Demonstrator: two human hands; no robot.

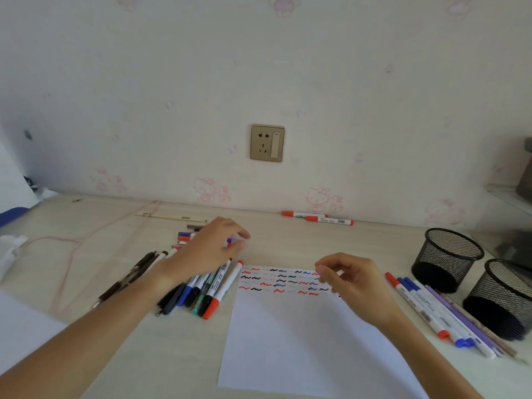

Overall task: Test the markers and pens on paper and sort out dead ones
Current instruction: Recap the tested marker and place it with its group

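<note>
Soft, even daylight, wide-angle view with some blur.

The scene is bright but a little washed out, and the wall (172,82) looks pale with a bluish tone. Shadows are weak: only soft ones lie under the left hand (213,243) and the right hand (354,280). The left fingertips are blurred. The desk (374,243) edge bends near the corners, and the far corners are less sharp.
</note>
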